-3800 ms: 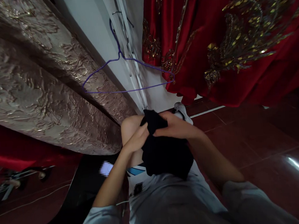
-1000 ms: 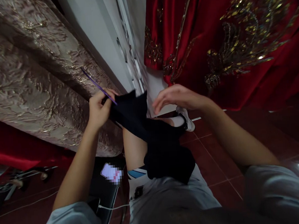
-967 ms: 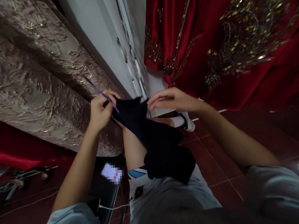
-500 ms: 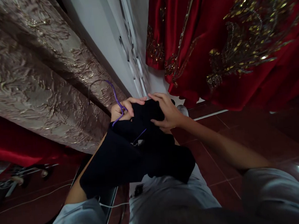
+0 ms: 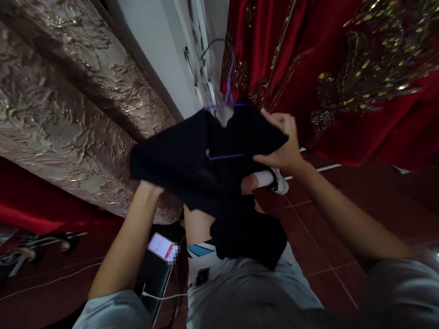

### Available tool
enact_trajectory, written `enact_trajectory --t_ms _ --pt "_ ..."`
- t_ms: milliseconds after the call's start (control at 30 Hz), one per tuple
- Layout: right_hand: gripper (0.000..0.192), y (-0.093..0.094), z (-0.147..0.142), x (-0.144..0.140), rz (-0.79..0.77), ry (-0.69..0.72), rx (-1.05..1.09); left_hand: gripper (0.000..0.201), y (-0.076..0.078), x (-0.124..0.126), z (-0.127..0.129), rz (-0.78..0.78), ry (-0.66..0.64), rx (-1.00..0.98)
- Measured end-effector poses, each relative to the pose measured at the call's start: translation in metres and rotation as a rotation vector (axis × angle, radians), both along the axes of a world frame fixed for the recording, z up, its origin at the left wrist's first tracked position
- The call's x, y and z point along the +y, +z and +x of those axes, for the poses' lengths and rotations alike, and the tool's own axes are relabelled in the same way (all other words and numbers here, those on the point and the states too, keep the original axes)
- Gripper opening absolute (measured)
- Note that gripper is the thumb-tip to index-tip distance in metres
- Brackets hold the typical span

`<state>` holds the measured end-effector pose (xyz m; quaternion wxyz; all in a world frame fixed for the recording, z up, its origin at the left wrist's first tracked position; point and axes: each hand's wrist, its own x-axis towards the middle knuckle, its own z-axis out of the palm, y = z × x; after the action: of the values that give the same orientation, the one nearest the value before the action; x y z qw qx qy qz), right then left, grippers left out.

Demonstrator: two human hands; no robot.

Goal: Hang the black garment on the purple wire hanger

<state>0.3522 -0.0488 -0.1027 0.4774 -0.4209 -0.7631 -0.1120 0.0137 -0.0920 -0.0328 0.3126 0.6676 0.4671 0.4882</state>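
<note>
Your right hand (image 5: 284,147) is closed on the right edge of the black garment (image 5: 192,156), pinching the cloth between thumb and fingers at chest height in front of you. Your left hand is hidden inside or behind the left part of the same garment, with only the wrist and forearm showing below the cloth, so you cannot tell whether it is open or gripping. The garment hangs spread between the two hands, above your bare knee, and its lower part trails down onto your lap against the grey shirt (image 5: 246,288). A purple wire hanger (image 5: 227,96) is threaded into the garment: its hook rises above the neck opening, and a straight length of wire shows across the dark fabric just left of your right hand. Behind the garment stands a white wall (image 5: 151,44), with a gold brocade fabric (image 5: 49,96) to the left and a red embroidered dress (image 5: 347,60) to the right. A phone (image 5: 160,246) with a lit screen lies on the dark seat beside your left thigh, and a white shoe (image 5: 279,183) rests on the red tiled floor (image 5: 376,208).
</note>
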Motion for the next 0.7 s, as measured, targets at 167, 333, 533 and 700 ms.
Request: enact_trajectory --t_ms 167,333,533,700 --pt "0.092 0.067 0.021 0.013 -0.1 -0.203 -0.006 0.073 -0.023 0.008 -0.027 -0.267 -0.166 -0.538" --pt "0.089 0.126 -0.007 0.007 -0.164 -0.098 -0.176 0.053 -0.041 0.013 -0.007 -0.014 0.102 -0.602" --pt "0.088 0.116 0.004 -0.026 -0.148 -0.033 -0.266 0.038 -0.056 -0.006 0.004 -0.029 0.305 -0.675" --pt "0.101 0.11 0.015 -0.03 -0.131 -0.114 -0.274 0.034 -0.064 -0.017 0.012 -0.065 0.321 -0.721"
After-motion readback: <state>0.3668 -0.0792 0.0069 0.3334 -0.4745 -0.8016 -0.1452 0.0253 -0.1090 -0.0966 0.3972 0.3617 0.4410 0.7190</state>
